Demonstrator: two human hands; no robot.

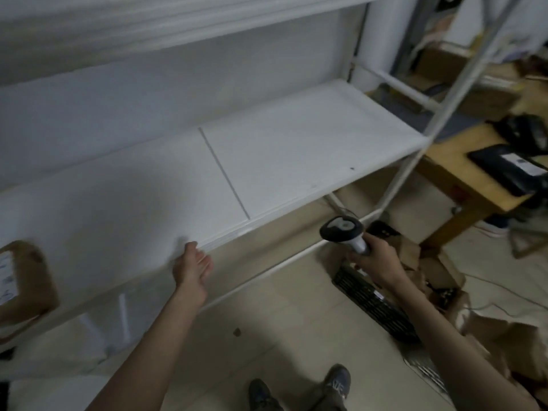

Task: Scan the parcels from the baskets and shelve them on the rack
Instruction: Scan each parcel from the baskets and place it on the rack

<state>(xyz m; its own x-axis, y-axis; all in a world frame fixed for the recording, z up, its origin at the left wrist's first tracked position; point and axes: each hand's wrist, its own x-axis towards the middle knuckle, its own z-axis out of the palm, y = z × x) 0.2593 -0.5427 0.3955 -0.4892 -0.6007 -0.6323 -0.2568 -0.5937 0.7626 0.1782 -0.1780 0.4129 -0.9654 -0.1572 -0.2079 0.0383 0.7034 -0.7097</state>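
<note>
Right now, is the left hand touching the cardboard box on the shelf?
Apart. The head view shows the left hand at the shelf edge, with bare shelf between it and the cardboard box.

Head view. The left hand (192, 266), fingers relaxed, hangs at the front edge of the white rack (296, 149) shelf. The right hand (375, 261) grips a scanner (345, 231) by its handle above a black basket (373, 304) of brown parcels (439, 271). One labelled parcel (25, 283) rests on the shelf at far left. A wooden table (462, 176) stands right.
</note>
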